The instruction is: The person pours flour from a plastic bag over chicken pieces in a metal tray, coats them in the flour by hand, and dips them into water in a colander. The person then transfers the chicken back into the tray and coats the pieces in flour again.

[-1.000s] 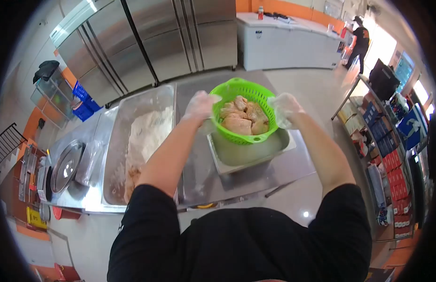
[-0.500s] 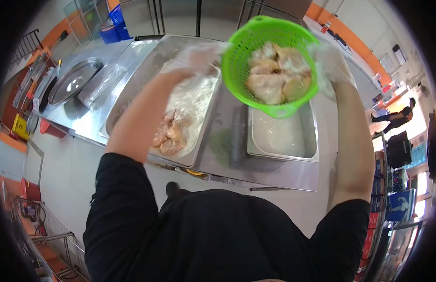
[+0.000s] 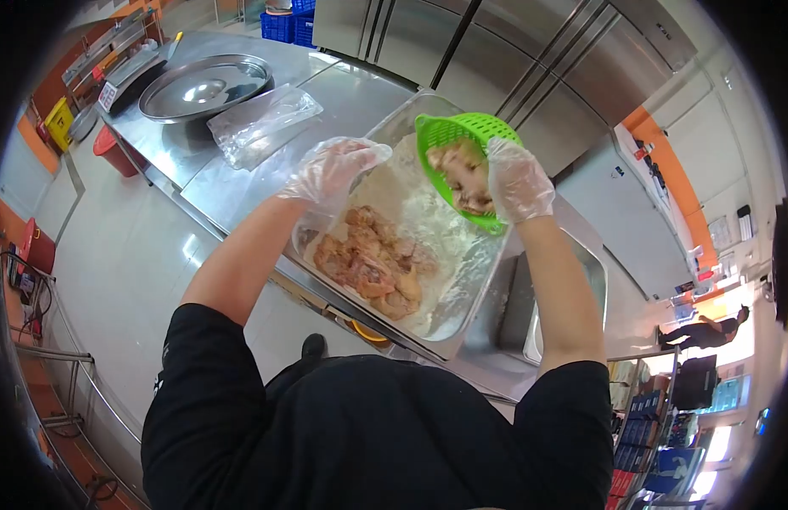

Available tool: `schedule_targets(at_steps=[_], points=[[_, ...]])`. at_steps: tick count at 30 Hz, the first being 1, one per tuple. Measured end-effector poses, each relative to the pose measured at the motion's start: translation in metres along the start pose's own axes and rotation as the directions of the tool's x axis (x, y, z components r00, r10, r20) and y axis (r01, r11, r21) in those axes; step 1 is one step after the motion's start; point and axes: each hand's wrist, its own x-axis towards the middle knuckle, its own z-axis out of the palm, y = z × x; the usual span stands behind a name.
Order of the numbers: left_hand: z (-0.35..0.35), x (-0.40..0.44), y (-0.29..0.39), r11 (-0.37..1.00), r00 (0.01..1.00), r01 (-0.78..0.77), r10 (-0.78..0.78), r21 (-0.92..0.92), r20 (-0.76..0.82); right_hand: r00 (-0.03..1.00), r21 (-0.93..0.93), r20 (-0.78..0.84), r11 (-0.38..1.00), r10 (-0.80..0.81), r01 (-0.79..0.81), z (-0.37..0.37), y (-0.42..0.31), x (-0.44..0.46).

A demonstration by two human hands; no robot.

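Observation:
Over the far right part of a deep metal tray point(image 3: 470, 310) I hold a green colander point(image 3: 434, 136) tilted toward the left. My right hand point(image 3: 519, 180), in a clear plastic glove, is closed on its right rim. Raw chicken pieces point(image 3: 462, 174) sit inside the colander, blurred by motion. White flour point(image 3: 449, 255) covers much of the tray, and more raw chicken point(image 3: 372, 263) lies in a heap in its near left part. My left hand point(image 3: 334, 174), also gloved, hovers at the tray's left edge, holding nothing, its fingers loosely bent and apart from the thumb.
Right of the tray stands a second metal pan point(image 3: 591, 263), partly behind my right arm. A round metal lid point(image 3: 209, 89) and a clear plastic bag point(image 3: 262, 127) lie on the steel table to the left. Steel refrigerators point(image 3: 530, 68) stand behind. Far right is another person point(image 3: 708, 330).
The colander has moved left from above the second pan to over the flour tray and now tips. My left hand has come off its rim. More chicken lies in the flour.

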Motion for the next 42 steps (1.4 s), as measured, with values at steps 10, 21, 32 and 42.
schedule_targets(at_steps=[10, 21, 32, 42], points=[[0.021, 0.019, -0.011, 0.890, 0.982, -0.166, 0.112, 0.425, 0.150, 0.984, -0.263, -0.057, 0.948, 0.169, -0.178, 0.013, 0.018, 0.020], [0.018, 0.018, -0.002, 0.831, 0.702, -0.482, 0.177, 0.277, 0.690, 0.059, 0.257, -0.309, 0.143, 0.949, -0.956, -0.083, 0.161, -0.308], [0.009, 0.012, 0.026, 0.693, 0.382, -0.660, -0.021, 0.289, 0.924, 0.452, -0.557, -0.299, 0.231, 0.840, -0.797, -0.115, 0.022, -0.189], [0.003, 0.001, 0.029, 0.931, 0.793, -0.354, 0.349, -0.088, 0.500, 0.653, 0.903, 0.105, 0.204, 0.750, -0.379, 0.005, -0.090, -0.002]])
